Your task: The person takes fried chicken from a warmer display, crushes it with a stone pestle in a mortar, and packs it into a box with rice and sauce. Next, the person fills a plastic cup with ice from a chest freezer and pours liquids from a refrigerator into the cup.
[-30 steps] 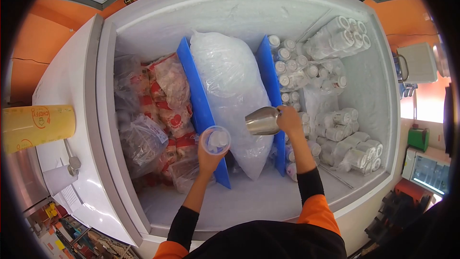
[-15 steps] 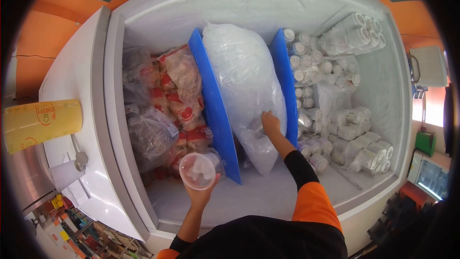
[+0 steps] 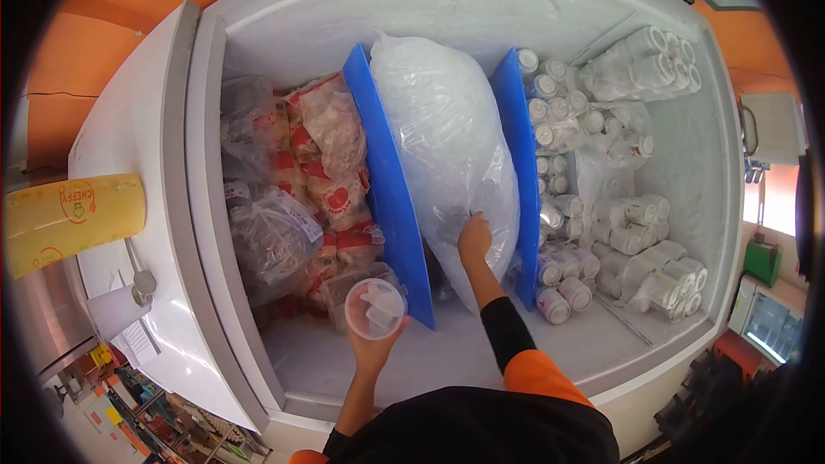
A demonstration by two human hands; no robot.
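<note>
My left hand (image 3: pixel 376 345) is wrapped round a clear plastic cup (image 3: pixel 375 309) with some ice in it, over the front part of the freezer. My right hand (image 3: pixel 475 236) is closed at the lower part of a big clear bag of ice (image 3: pixel 443 112). The metal scoop it holds is mostly hidden, with a greyish shape (image 3: pixel 451 222) showing dimly through the plastic. The bag lies between a left blue divider (image 3: pixel 391 189) and a right blue divider (image 3: pixel 518 163).
Red and white food bags (image 3: pixel 331 193) fill the freezer's left section, and wrapped cans (image 3: pixel 640 223) its right one. A yellow roll (image 3: pixel 77 219) and a white container (image 3: pixel 116 311) are on the white lid (image 3: pixel 146 146) at left.
My right hand has moved left from the right divider to the ice bag, and the scoop has gone in. The cup first moved down and left, then slightly right.
</note>
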